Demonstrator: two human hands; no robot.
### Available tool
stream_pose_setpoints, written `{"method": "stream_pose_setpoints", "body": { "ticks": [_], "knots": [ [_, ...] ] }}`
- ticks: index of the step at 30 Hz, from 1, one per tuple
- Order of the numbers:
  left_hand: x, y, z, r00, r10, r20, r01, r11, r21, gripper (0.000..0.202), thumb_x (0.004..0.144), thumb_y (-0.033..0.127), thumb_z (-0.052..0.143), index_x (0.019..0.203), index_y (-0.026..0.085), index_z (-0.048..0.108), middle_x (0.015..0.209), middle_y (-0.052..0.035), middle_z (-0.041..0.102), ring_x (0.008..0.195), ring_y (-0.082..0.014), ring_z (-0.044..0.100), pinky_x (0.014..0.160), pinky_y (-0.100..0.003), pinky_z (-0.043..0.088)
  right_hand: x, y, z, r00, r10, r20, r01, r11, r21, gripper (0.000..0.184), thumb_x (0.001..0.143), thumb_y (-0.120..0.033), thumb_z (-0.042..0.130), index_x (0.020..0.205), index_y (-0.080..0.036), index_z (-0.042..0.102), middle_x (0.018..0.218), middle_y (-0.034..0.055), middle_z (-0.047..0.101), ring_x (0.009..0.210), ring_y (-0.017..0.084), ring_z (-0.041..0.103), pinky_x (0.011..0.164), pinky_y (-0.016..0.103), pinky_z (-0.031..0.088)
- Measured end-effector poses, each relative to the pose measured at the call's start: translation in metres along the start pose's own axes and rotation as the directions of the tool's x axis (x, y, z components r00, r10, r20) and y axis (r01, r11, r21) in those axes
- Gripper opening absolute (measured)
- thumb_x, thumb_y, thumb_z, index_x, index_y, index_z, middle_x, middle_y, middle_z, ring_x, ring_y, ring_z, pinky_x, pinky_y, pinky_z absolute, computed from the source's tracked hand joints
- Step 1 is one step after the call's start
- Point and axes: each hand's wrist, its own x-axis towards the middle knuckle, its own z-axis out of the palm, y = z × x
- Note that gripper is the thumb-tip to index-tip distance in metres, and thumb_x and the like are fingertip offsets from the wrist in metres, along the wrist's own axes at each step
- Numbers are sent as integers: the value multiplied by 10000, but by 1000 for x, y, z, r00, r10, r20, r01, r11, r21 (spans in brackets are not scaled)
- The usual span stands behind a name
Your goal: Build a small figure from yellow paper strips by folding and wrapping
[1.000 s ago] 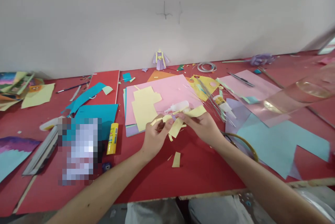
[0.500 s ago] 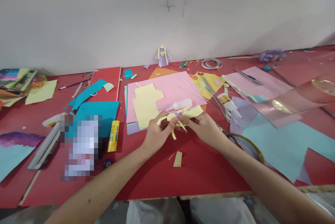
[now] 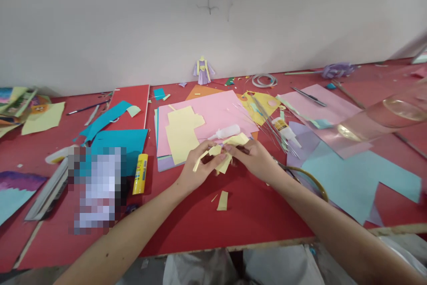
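Note:
Between my two hands is a small folded paper piece (image 3: 224,163), pale yellow with a bit of purple. My left hand (image 3: 199,162) pinches it from the left, thumb on top, with a thin yellow strip sticking out by the fingers. From the right, my right hand (image 3: 252,158) grips the same piece, and a wider yellow flap rises above its fingers. Just beyond lies a white squeeze bottle (image 3: 228,132) on pink paper (image 3: 216,107). A small yellow paper scrap (image 3: 223,201) lies on the red table nearer to me.
A yellow glue stick (image 3: 140,174) and teal paper (image 3: 133,142) lie to the left. Scissors (image 3: 300,174), thin metal wires (image 3: 270,120) and a glue bottle (image 3: 286,131) are at right. A purple-and-yellow paper dress (image 3: 202,71) stands by the wall. A clear bottle (image 3: 373,120) overhangs far right.
The paper piece has been turned in my hands, so a broad yellow flap now hangs below my fingers instead of thin strips. The view has shifted slightly to the right.

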Motion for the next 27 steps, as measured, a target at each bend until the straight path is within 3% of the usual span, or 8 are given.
{"method": "stream_pose_setpoints", "body": {
  "ticks": [7, 10, 12, 17, 21, 27],
  "knots": [
    [-2, 2, 1, 999, -42, -15, 42, 999, -18, 262, 817, 417, 654, 899, 189, 556, 661, 36, 549, 452, -77, 522, 446, -203, 478, 1, 5, -1, 993, 49, 104, -63, 988, 138, 291, 839, -444, 605, 749, -169, 631, 644, -1, 638, 557, 122, 568, 549, 240, 452],
    [-1, 4, 1, 1000, -23, 0, 23, 1000, 10, 250, 825, 412, 645, 863, 185, 547, 633, 42, 550, 445, -79, 538, 459, -199, 469, 3, 9, -1, 996, 34, 77, -48, 983, 180, 267, 838, -436, 611, 825, -172, 642, 734, 18, 672, 644, 144, 607, 621, 261, 483],
    [-1, 5, 0, 999, -22, 30, 22, 999, 24, 247, 822, 400, 652, 845, 185, 533, 612, 48, 548, 448, -82, 554, 468, -195, 464, 3, 10, -1, 999, 13, 43, -21, 984, 177, 244, 840, -420, 612, 838, -180, 651, 805, 27, 695, 717, 159, 630, 666, 269, 490],
    [-2, 7, 1, 984, -36, 173, 35, 999, 8, 213, 857, 379, 611, 857, 179, 540, 635, 11, 621, 517, -99, 587, 524, -206, 487, 3, 9, -2, 997, -42, 60, 34, 992, 125, 192, 854, -328, 573, 753, -183, 650, 711, 16, 683, 671, 168, 627, 661, 281, 489],
    [-4, 7, 2, 979, 3, 202, -6, 1000, 14, 216, 881, 387, 577, 883, 172, 554, 641, 5, 621, 489, -87, 564, 524, -205, 480, 3, 7, -3, 994, -83, 72, 78, 995, 61, 144, 814, -246, 569, 786, -175, 692, 745, 25, 696, 687, 172, 616, 669, 287, 487],
    [-6, 7, 1, 970, 47, 239, -71, 993, 93, 193, 899, 372, 552, 883, 182, 582, 677, -11, 653, 528, -104, 594, 565, -211, 489, 3, 3, -3, 992, -91, 89, 72, 977, 199, 189, 824, -304, 579, 733, -179, 687, 684, 19, 666, 642, 151, 581, 617, 266, 473]
  ]
}}
